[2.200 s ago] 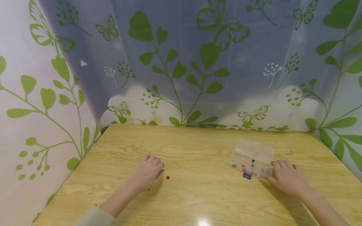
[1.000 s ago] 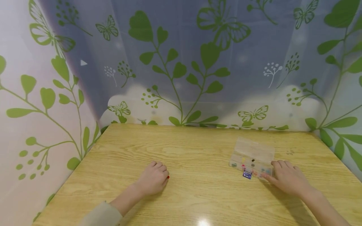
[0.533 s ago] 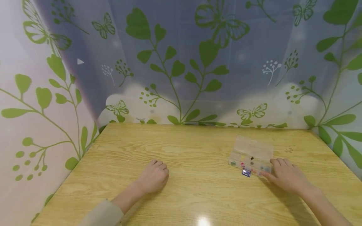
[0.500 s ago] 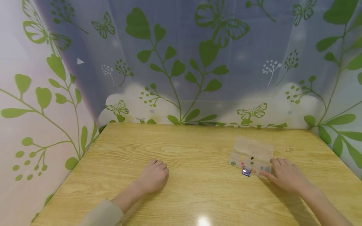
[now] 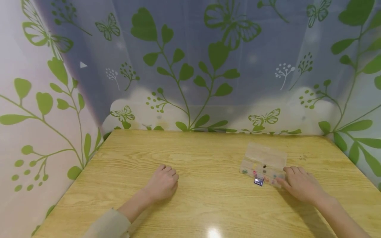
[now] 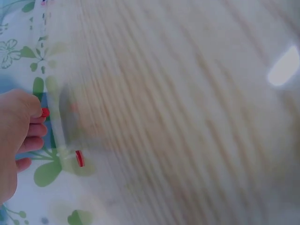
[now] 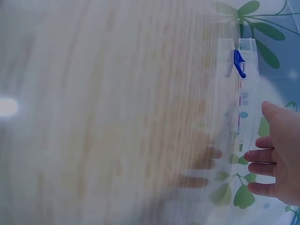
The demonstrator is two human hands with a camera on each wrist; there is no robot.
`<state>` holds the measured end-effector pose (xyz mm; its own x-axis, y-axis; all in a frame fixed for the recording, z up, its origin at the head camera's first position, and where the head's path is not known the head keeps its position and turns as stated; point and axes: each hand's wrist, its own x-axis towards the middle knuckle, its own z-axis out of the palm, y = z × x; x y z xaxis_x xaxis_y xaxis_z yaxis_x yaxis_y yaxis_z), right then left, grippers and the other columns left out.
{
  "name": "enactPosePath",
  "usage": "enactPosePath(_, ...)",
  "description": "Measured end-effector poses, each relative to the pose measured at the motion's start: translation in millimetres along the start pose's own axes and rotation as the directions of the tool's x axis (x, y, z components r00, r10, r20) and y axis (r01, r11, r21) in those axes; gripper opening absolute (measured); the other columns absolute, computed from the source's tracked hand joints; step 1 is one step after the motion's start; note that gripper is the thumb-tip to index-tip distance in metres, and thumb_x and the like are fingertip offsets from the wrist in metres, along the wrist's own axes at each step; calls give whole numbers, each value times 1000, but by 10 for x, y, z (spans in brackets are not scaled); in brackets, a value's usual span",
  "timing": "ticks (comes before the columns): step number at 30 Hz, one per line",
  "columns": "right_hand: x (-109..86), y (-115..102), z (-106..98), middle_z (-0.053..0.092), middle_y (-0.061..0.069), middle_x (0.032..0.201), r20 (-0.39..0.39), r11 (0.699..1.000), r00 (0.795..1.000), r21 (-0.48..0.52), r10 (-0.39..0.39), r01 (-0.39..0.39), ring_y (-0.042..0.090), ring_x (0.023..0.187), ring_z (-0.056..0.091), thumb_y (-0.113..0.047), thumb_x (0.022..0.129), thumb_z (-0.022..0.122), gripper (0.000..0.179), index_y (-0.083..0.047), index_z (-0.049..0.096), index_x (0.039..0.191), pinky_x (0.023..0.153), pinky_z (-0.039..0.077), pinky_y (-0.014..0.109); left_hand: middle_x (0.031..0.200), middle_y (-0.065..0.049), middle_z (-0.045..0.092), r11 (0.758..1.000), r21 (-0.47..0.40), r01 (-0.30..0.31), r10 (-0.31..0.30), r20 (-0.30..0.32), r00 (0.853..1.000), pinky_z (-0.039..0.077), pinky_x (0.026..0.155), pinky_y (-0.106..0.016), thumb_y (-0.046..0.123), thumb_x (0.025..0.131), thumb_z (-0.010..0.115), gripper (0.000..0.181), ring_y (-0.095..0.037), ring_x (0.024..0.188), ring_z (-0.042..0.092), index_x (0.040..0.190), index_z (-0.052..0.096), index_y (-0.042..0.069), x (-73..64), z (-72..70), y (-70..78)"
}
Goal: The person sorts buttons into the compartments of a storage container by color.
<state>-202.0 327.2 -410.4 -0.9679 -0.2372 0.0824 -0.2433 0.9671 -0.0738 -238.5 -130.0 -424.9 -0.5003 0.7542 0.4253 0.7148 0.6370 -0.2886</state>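
Observation:
My left hand (image 5: 163, 182) is low over the left middle of the table, its back toward the head camera. In the left wrist view its thumb and index finger pinch a small round red piece (image 6: 45, 112). A second flat red piece (image 6: 80, 158) lies near those fingers; the hand hides both pieces from the head view. My right hand (image 5: 303, 185) is at the right end of a clear compartment box (image 5: 244, 165), thumb at the front, fingers extended around the end. Whether it touches the box is unclear. The lid stands open; small coloured pieces lie inside.
A blue latch (image 5: 258, 180) sticks out from the front of the box. Small pale bits (image 5: 303, 157) lie behind the right hand. Leaf-patterned cloth (image 5: 190, 99) rises at the table's back and left edges. The wood table (image 5: 208, 198) extends between the hands.
My left hand has shifted right and over the red pieces, and its fingers now pinch one. The right thumb has drawn back slightly from the box front. The head view has tilted a little.

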Motion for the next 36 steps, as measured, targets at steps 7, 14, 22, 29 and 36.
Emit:
enactPosePath(7, -14, 18, 5, 54, 28, 109, -5, 1000, 1000, -4, -2, 2, 48, 102, 48, -44, 94, 47, 59, 11, 51, 115, 75, 41, 59, 72, 2, 58, 1000, -2, 3, -3, -16, 1000, 43, 73, -34, 12, 77, 59, 6, -16, 69, 53, 71, 61, 13, 104, -42, 8)
enactPosePath(14, -25, 10, -6, 54, 28, 110, 5, 1000, 1000, 7, 7, -7, 48, 104, 47, -46, 93, 47, 63, 12, 51, 117, 78, 40, 61, 72, 2, 58, 1000, -22, 1, -2, -39, 999, 42, 73, -34, 11, 78, 58, 9, -16, 68, 52, 71, 61, 13, 223, -63, 38)
enactPosePath(22, -28, 21, 2, 54, 28, 109, 0, 1000, 1000, 2, 1, -1, 48, 103, 47, -47, 93, 46, 64, 12, 50, 118, 77, 40, 60, 67, 3, 54, 1000, 19, -22, 24, -113, 993, 41, 70, -32, 10, 77, 57, 12, -16, 65, 52, 66, 59, 14, 399, -42, 95)
enactPosePath(29, -37, 14, 31, 54, 28, 110, -16, 1000, 1000, 9, 6, -5, 48, 104, 47, -46, 92, 49, 63, 12, 51, 117, 79, 40, 61, 69, 4, 57, 999, 33, -23, 25, -69, 997, 41, 71, -31, 13, 79, 60, 12, -15, 67, 52, 68, 61, 14, 524, -52, 168)
enactPosePath(36, -46, 10, 23, 54, 27, 110, -16, 1000, 1000, 16, 6, -6, 48, 105, 47, -46, 93, 49, 63, 11, 50, 118, 80, 39, 61, 67, 4, 55, 999, 33, -28, 31, -101, 994, 40, 71, -29, 12, 78, 59, 12, -14, 66, 51, 66, 59, 14, 660, -4, 228)
